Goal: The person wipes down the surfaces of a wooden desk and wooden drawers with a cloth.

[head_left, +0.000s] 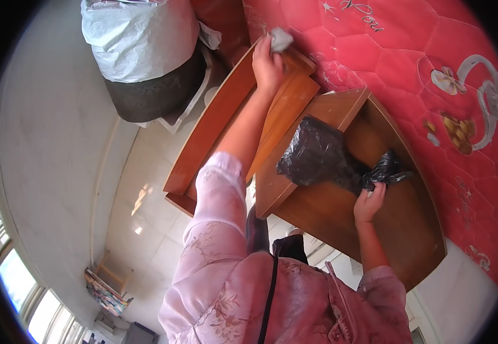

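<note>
My left hand (268,66) is closed on a crumpled whitish cloth (281,40), over the far end of a wooden piece of furniture (226,109) with raised edges. In my right hand (370,202) is the gathered neck of a black plastic bag (312,152). The bag's fuller part lies across the edge of an open wooden compartment (401,229), and its twisted end sticks out past my fingers. What is inside the bag is hidden.
A bed with a red quilted cover (398,63) lies along the right. At the upper left, a dark rounded container (151,94) carries a white plastic covering (140,40). Pale floor tiles (151,223), a wall and windows (36,298) show at the left.
</note>
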Demonstrator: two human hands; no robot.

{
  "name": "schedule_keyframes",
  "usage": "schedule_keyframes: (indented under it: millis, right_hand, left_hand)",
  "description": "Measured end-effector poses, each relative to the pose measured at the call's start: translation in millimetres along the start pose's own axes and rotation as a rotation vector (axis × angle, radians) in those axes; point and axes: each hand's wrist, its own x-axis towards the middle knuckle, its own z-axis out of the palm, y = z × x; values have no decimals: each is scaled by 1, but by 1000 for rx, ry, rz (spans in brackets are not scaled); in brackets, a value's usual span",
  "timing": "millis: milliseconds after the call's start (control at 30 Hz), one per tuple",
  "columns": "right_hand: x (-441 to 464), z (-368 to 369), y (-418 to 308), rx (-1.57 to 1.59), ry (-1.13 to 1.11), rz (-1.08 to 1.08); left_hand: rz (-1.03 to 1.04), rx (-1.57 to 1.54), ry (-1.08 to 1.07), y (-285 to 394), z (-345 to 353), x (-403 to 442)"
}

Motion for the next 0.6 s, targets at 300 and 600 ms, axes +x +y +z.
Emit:
schedule_keyframes:
  millis: [300,600]
  right_hand:
    - [-2,-2,2,-16,-24,-7]
    - [2,1,-1,-24,-4,6]
  left_hand:
    - [92,159,-923,17,10,-63]
    - [746,772,-987,-35,-95,11]
